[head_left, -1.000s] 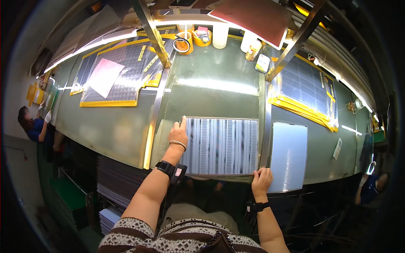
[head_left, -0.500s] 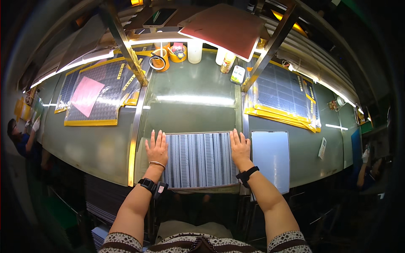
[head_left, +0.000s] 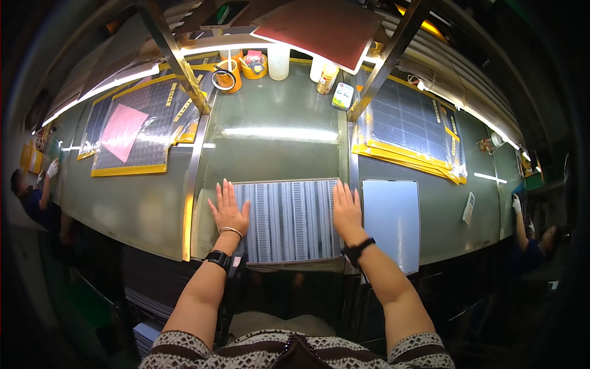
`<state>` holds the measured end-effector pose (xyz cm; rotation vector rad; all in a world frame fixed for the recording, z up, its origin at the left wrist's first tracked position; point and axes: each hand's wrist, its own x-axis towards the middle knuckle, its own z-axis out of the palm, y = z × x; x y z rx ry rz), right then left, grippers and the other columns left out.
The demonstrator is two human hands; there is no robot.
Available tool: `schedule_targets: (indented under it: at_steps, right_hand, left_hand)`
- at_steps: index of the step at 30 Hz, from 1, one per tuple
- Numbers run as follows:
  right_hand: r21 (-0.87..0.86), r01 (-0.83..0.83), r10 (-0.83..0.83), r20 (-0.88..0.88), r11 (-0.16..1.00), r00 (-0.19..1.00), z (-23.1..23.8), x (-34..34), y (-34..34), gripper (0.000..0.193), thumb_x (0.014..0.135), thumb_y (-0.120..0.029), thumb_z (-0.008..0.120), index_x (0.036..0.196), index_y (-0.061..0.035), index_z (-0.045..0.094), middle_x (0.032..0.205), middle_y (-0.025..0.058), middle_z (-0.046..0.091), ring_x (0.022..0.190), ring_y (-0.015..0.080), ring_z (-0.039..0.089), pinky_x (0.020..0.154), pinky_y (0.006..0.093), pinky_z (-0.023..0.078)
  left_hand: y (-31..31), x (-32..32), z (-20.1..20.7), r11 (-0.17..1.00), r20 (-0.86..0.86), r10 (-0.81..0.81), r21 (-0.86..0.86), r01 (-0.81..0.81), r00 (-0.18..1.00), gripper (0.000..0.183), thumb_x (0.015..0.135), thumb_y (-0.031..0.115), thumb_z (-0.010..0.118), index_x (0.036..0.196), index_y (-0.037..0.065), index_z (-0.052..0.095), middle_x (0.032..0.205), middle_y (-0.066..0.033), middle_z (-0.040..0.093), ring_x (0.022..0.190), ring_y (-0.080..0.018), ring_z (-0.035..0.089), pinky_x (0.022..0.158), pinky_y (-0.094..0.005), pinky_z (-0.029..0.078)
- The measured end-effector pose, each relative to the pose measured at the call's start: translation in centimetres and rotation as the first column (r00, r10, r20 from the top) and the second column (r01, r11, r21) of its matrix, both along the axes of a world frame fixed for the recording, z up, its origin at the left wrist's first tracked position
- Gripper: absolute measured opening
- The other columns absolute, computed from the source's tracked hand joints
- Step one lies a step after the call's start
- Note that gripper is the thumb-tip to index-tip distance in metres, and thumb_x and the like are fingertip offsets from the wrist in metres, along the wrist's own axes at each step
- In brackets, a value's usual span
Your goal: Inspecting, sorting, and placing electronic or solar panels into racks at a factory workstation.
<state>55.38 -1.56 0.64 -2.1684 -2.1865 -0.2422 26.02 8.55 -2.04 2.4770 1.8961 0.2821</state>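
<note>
A rectangular sheet (head_left: 292,221) with grey and white patterned stripes lies flat at the near edge of the glass-topped table. Over its left edge rests my left hand (head_left: 228,212), open, with fingers pointing away from me and the thumb spread onto the sheet. My right hand (head_left: 348,212) lies along the right edge, its fingers stretched out and slightly apart. Neither hand grips anything. Just right of my right hand is a plain pale-blue sheet (head_left: 391,224) with a thin dark border.
Film panels edged in yellow tape lie left (head_left: 144,132) and right (head_left: 402,117), the left ones under a pink sheet (head_left: 123,132). Orange tape rolls (head_left: 228,80), a white bottle (head_left: 279,63) and a small tin (head_left: 342,96) stand behind. Metal posts (head_left: 387,61) rise nearby. Gloved co-workers sit at both sides.
My left thumb has spread away from the fingers onto the striped sheet. The view has tilted slightly, so the table appears higher. At the far right, a co-worker's gloved hand has moved toward the table.
</note>
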Motion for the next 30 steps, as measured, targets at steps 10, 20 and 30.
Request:
schedule_targets:
  at_steps: [10, 20, 30]
  right_hand:
    - [-0.122, -0.019, -0.011, -0.242, 0.992, 0.97, 2.5, -6.3, -15.4, 0.045, 0.076, -0.002, 0.041, 0.12, 0.0088, 0.041, 0.13, 0.0219, 0.035, 0.123, 0.0359, 0.031, 0.102, 0.0474, 0.022]
    - [-0.066, -0.182, 0.148, -0.357, 0.981, 0.922, 2.3, -5.3, -14.7, 0.049, 0.071, 0.001, 0.05, 0.118, -0.0144, 0.05, 0.131, 0.0134, 0.037, 0.124, 0.0323, 0.031, 0.102, 0.0486, 0.023]
    - [0.026, -0.233, 0.231, -0.282, 0.972, 0.931, 4.4, -4.8, -13.7, 0.041, 0.071, -0.002, 0.052, 0.108, -0.0187, 0.059, 0.119, 0.0114, 0.049, 0.115, 0.0272, 0.043, 0.101, 0.0461, 0.026]
  left_hand:
    - [-3.2, -3.9, -0.9, 0.994, 0.018, 0.111, 0.017, -0.111, 0.994, 0.069, 0.08, 0.047, 0.048, 0.135, 0.01, 0.026, 0.142, -0.0111, 0.018, 0.132, -0.0294, 0.01, 0.102, -0.0557, 0.008]
    - [-14.0, -12.2, -1.4, 0.767, 0.362, 0.606, -0.5, -0.402, 0.708, 0.043, 0.069, 0.045, 0.067, 0.077, 0.004, 0.058, 0.069, -0.0085, 0.057, 0.071, -0.0222, 0.056, 0.067, -0.0319, 0.043]
    - [-14.6, -10.0, -0.8, 0.906, 0.594, 0.423, -0.296, -0.304, 0.684, 0.032, 0.079, 0.025, 0.06, 0.062, -0.001, 0.052, 0.052, -0.0172, 0.046, 0.05, -0.0198, 0.053, 0.049, -0.0343, 0.04]
